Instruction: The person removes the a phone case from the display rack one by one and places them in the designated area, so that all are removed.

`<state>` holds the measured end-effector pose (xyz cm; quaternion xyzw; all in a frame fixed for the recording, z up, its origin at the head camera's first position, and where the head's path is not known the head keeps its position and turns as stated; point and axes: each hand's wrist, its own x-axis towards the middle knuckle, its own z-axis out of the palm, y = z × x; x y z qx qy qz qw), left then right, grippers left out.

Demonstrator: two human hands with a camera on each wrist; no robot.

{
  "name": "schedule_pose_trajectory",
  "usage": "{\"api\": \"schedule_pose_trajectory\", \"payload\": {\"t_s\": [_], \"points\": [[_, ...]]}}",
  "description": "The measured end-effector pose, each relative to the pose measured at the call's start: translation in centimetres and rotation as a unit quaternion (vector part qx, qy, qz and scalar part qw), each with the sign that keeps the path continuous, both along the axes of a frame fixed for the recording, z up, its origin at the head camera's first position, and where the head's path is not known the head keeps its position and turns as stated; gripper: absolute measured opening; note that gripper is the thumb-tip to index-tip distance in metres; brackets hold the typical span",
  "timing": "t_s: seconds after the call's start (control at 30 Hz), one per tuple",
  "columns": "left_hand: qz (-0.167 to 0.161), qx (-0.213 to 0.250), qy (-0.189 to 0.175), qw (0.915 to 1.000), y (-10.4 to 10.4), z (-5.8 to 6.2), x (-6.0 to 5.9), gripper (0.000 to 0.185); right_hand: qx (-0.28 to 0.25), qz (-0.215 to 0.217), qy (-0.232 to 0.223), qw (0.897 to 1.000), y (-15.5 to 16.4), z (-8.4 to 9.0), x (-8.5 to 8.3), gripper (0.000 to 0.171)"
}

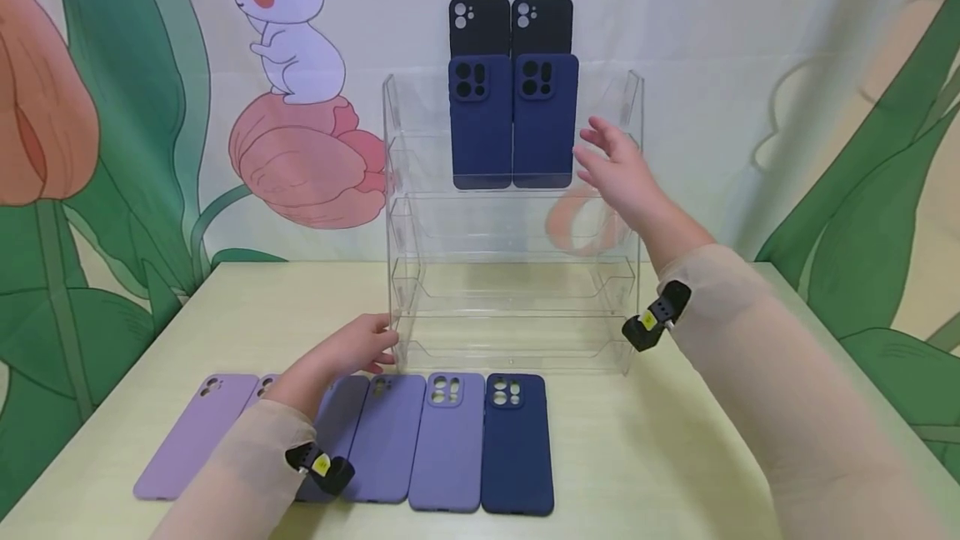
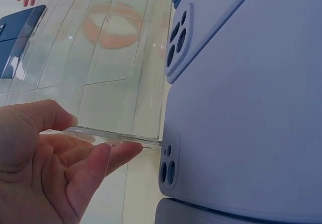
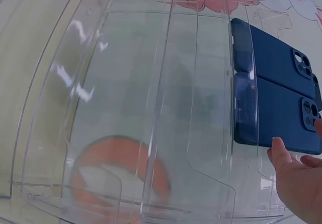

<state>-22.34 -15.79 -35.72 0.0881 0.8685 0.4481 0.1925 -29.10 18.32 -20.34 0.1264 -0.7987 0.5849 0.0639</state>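
A clear acrylic display rack point(image 1: 517, 307) with stepped tiers stands on the table. My left hand point(image 1: 360, 344) holds its lower left side panel; in the left wrist view the thumb lies on one face and the fingers point(image 2: 123, 156) on the other. Up at the right, my right hand point(image 1: 618, 165) is beside the right dark blue phone case point(image 1: 545, 136), fingers loosely spread and holding nothing. In the right wrist view a fingertip point(image 3: 278, 146) comes right at that case's edge. A second dark blue phone case point(image 1: 482, 140) leans alongside it on the same tier.
Two black phone cases point(image 1: 542, 27) stand on the tier behind. In front of the rack lies a row of several phone cases, among them a lilac case point(image 1: 446, 461) and a dark blue case point(image 1: 517, 457). My left forearm covers part of the row. A printed curtain point(image 1: 705, 48) hangs behind.
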Motion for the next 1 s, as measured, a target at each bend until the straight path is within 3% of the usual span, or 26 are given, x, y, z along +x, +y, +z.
{"api": "schedule_pose_trajectory", "payload": {"t_s": [0.3,0.53,0.8,1.0], "points": [[0.004,0.001,0.002,1.0,0.0,-0.3,-0.1,0.044,0.074,-0.025,-0.01,0.997,-1.0,0.0,-0.8,0.065],[-0.003,0.004,0.001,1.0,0.1,-0.1,0.0,0.046,0.08,-0.056,-0.008,0.995,-1.3,0.2,-1.1,0.064],[0.004,0.004,0.002,1.0,0.2,-0.2,0.0,0.046,0.107,-0.098,0.037,0.989,-1.3,-0.2,-1.6,0.038],[0.006,0.004,0.003,1.0,0.1,-0.3,0.0,0.045,0.117,-0.088,0.055,0.988,-1.0,-0.4,-1.6,0.03]]}}
